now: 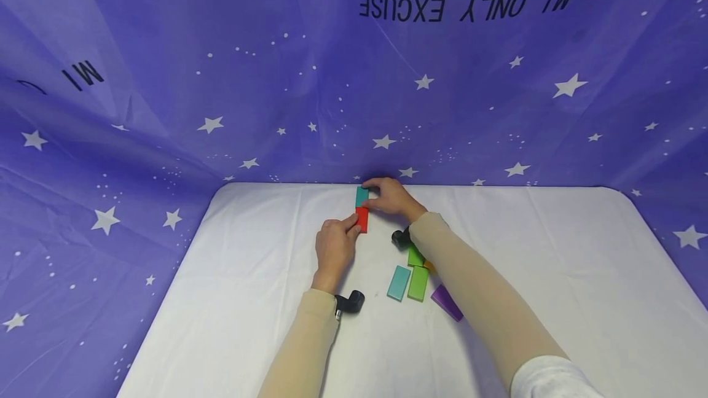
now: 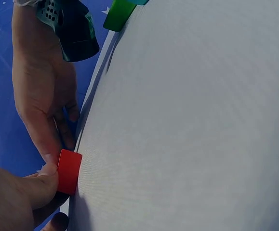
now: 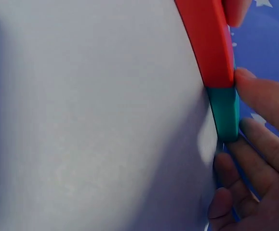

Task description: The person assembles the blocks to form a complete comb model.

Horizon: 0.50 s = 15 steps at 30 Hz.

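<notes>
A red block (image 1: 362,222) and a teal block (image 1: 362,195) lie end to end near the table's far edge, the teal one farther away. My left hand (image 1: 334,248) pinches the red block from its left side, thumb at the near end. Reaching in from the right, my right hand (image 1: 391,196) holds the teal block between the index finger at its far end and the thumb close to the join. In the right wrist view the red block (image 3: 211,45) meets the teal block (image 3: 225,113) without a visible gap.
Nearer on the white table (image 1: 249,300) lie a light-blue block (image 1: 399,283), a green block (image 1: 418,284), another green block (image 1: 415,257) and a purple block (image 1: 447,303). An orange block (image 1: 429,266) is mostly hidden by the right forearm. A purple star-patterned cloth (image 1: 332,109) hangs behind.
</notes>
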Tool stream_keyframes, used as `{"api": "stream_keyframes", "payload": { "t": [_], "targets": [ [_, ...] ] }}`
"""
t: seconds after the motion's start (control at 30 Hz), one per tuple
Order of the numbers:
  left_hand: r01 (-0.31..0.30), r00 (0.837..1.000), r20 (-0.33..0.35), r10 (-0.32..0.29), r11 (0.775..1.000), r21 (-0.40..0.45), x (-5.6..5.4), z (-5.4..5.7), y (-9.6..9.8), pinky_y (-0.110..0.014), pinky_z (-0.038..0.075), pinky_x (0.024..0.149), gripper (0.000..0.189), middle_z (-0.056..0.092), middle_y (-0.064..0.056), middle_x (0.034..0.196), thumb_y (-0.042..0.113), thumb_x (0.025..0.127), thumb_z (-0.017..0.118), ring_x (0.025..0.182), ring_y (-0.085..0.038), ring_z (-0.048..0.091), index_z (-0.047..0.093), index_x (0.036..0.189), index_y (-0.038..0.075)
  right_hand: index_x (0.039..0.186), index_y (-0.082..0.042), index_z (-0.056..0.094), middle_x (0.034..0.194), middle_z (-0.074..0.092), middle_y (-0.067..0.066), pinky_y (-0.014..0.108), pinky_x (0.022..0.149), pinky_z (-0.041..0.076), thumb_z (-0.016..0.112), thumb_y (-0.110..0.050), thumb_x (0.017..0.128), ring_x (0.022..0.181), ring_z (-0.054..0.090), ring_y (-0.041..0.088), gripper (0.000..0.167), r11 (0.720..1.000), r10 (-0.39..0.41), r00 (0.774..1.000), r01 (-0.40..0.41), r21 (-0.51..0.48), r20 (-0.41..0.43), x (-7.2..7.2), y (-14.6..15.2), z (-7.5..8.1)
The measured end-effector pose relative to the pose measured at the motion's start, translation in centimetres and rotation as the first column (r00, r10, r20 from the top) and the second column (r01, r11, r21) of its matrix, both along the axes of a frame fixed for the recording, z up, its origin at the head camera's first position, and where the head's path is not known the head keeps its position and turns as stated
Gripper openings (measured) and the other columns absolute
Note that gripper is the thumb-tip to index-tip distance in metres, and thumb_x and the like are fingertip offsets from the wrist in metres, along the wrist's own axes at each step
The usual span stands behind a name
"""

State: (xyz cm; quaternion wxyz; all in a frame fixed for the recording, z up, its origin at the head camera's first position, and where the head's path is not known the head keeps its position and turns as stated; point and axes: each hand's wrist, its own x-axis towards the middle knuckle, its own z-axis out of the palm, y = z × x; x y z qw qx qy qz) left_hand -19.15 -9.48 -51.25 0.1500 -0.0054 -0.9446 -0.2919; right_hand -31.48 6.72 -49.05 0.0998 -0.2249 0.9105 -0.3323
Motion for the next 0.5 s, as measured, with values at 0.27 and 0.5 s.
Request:
{"api": "stream_keyframes", "payload": {
  "t": [0.27, 0.5],
  "targets": [
    [0.001, 1.000, 0.003, -0.001, 1.000, 0.003, 0.04, -0.08, 0.20, -0.049, 0.052, 0.077, 0.031, 0.076, -0.010, 0.100, 0.022, 0.090, 0.076, 0.093, -0.031, 0.066, 0.075, 0.121, 0.018, 0.133, -0.011, 0.067, 0.137, 0.061, 0.013, 0.040, 0.110, 0.041, 0.080, -0.031, 0.087, 0.128, 0.054, 0.028, 0.052, 1.000, -0.025, 1.000, 0.025, 0.001, 0.009, 0.09, 0.10, -0.04],
    [-0.002, 1.000, -0.014, 0.002, 1.000, 0.000, 0.01, -0.10, -0.02, -0.050, 0.052, 0.075, 0.030, 0.076, -0.011, 0.099, 0.022, 0.089, 0.077, 0.091, -0.032, 0.066, 0.076, 0.120, 0.018, 0.134, -0.010, 0.066, 0.138, 0.061, 0.013, 0.041, 0.111, 0.040, 0.080, -0.030, 0.087, 0.130, 0.053, 0.029, 0.053, 0.999, -0.031, 0.999, 0.032, -0.026, 0.026, 0.25, 0.16, -0.07]
  ]
}}
